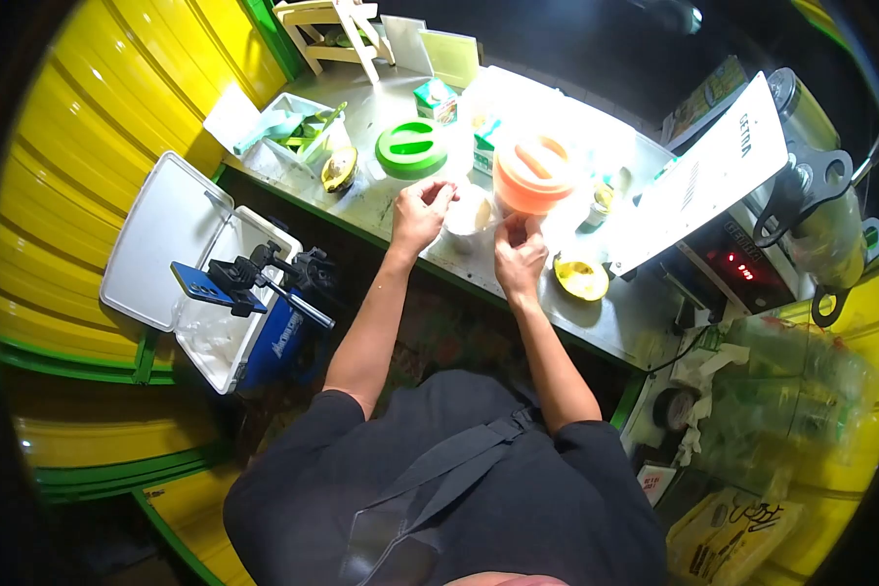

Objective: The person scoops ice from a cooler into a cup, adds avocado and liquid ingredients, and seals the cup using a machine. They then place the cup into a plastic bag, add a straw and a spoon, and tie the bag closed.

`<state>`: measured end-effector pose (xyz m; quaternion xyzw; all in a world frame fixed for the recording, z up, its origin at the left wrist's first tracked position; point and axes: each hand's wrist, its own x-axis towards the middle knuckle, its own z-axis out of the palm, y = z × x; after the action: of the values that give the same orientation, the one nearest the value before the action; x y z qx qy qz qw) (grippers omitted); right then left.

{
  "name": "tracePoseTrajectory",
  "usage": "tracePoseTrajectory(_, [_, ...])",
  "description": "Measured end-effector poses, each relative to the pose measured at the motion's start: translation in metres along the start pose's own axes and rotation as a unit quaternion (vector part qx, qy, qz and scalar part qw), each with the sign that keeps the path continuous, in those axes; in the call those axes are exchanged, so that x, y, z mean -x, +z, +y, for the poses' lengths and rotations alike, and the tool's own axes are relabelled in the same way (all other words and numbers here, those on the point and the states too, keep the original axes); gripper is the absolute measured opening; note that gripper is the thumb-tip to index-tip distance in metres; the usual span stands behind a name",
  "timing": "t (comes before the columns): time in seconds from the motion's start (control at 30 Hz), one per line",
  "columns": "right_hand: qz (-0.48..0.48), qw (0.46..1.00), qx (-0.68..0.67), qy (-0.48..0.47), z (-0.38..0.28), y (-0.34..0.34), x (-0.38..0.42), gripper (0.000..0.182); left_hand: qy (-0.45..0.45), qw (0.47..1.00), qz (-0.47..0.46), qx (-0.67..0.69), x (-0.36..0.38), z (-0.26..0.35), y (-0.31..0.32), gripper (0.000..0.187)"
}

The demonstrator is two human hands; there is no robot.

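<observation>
Both my hands are over the metal counter, on either side of a pale cup (470,210) washed out by glare. My left hand (423,215) is closed in a pinch at the cup's left; whatever its fingertips hold is too small to make out. At the cup's right, my right hand (521,252) has its fingers curled together just below the orange-lidded container (534,174); what they hold is hidden. Behind my left hand stands a green-lidded container (411,148). One avocado half (339,169) lies at the left, another (581,277) right of my right hand.
A tub with green peels (308,132) stands at the counter's left. Small cartons (436,101) are at the back. A scale (742,269) and a white panel (710,176) occupy the right. Below left are an open cooler (254,342) and a phone on a mount (205,286).
</observation>
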<state>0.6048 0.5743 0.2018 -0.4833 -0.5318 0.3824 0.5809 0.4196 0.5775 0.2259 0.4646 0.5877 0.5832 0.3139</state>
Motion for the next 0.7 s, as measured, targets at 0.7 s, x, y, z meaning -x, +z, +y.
tracePoseTrajectory(0.7, [-0.003, 0.923, 0.249, -0.293, -0.094, -0.043, 0.006, 0.013, 0.269, 0.930, 0.112, -0.224, -0.044, -0.030, -0.023, 0.032])
